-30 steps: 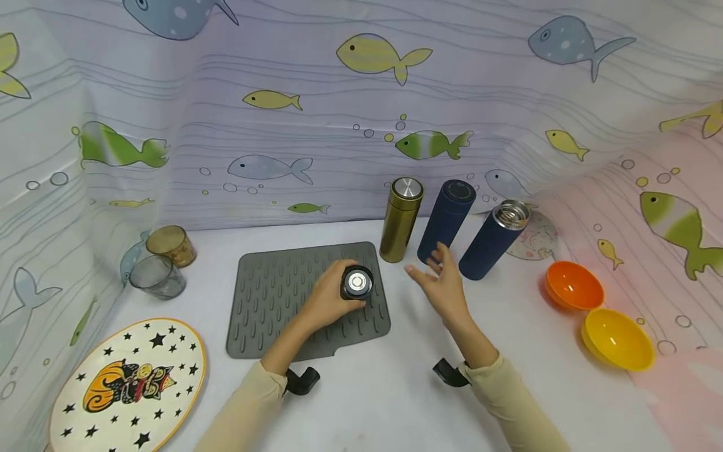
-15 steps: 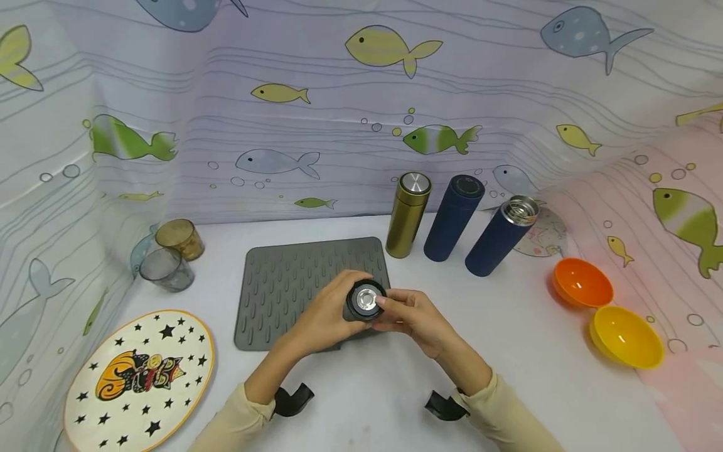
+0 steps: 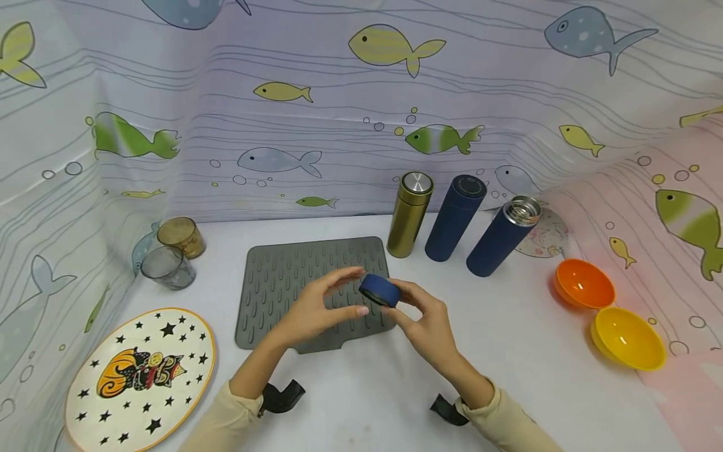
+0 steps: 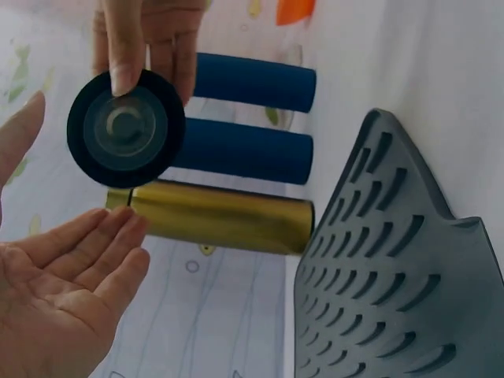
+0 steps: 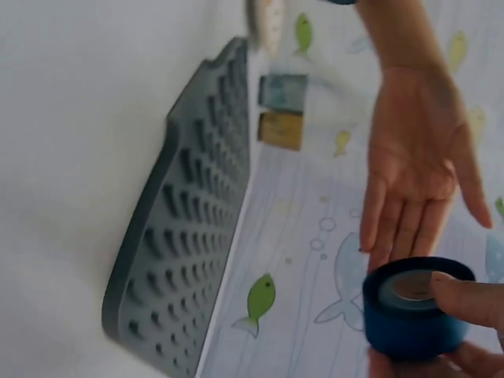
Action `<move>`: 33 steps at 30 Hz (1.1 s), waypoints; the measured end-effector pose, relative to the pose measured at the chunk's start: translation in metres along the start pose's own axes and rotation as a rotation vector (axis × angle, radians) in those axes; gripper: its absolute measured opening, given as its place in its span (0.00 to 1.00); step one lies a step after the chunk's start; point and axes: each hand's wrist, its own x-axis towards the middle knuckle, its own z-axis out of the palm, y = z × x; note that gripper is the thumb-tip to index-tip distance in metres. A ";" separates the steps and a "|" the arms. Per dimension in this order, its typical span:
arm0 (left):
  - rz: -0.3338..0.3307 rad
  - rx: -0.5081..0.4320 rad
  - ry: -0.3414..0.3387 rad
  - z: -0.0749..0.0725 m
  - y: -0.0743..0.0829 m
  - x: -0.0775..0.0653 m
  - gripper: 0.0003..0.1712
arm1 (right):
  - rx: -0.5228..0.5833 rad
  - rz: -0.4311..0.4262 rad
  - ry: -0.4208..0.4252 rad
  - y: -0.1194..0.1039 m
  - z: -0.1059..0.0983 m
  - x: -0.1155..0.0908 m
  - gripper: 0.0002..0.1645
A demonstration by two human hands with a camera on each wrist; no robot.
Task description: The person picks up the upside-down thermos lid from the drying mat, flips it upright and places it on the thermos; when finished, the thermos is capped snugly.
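Observation:
My right hand (image 3: 432,320) pinches a round, dark blue bottle lid (image 3: 381,290) between thumb and fingers. The lid is tilted in the air above the grey ridged mat (image 3: 282,263). In the left wrist view, the lid's underside (image 4: 126,130) faces the camera, with the right thumb over its rim. My left hand (image 3: 310,314) is spread just left of the lid, fingers extended; in the left wrist view its palm is bare. Behind stand a gold bottle (image 3: 408,216), a blue bottle (image 3: 454,220) with its lid on, and a blue bottle (image 3: 497,242) with a bare steel mouth.
An oval plate (image 3: 186,339) with stars and a cat drawing lies at front left. Behind it stand a grey glass (image 3: 168,269) and an amber glass (image 3: 183,237). An orange bowl (image 3: 584,284) and a yellow bowl (image 3: 628,339) sit at the right, near the fish-patterned cloth.
The left hand held the lid, underside up; the right hand came over from beside the bottles and took it. The left fingers let go, and the lid has turned its blue side toward the head camera.

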 end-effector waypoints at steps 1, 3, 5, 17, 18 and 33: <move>-0.001 -0.021 -0.009 -0.001 0.000 0.001 0.40 | -0.066 -0.090 0.031 0.001 0.000 0.000 0.31; -0.008 -0.040 -0.020 -0.002 0.000 0.002 0.40 | -0.171 -0.255 0.079 0.002 -0.002 -0.001 0.33; -0.015 -0.051 -0.026 -0.002 0.001 0.003 0.40 | -0.268 -0.397 0.109 0.004 -0.004 -0.001 0.28; 0.083 -0.042 -0.126 0.016 0.007 0.014 0.50 | -0.646 -1.029 0.249 0.001 -0.016 0.009 0.10; 0.097 -0.050 -0.136 0.018 0.007 0.015 0.51 | -0.658 -1.057 0.249 0.001 -0.017 0.010 0.10; 0.159 0.135 0.084 0.049 0.017 0.035 0.41 | -0.603 -0.922 0.272 0.023 -0.028 0.008 0.12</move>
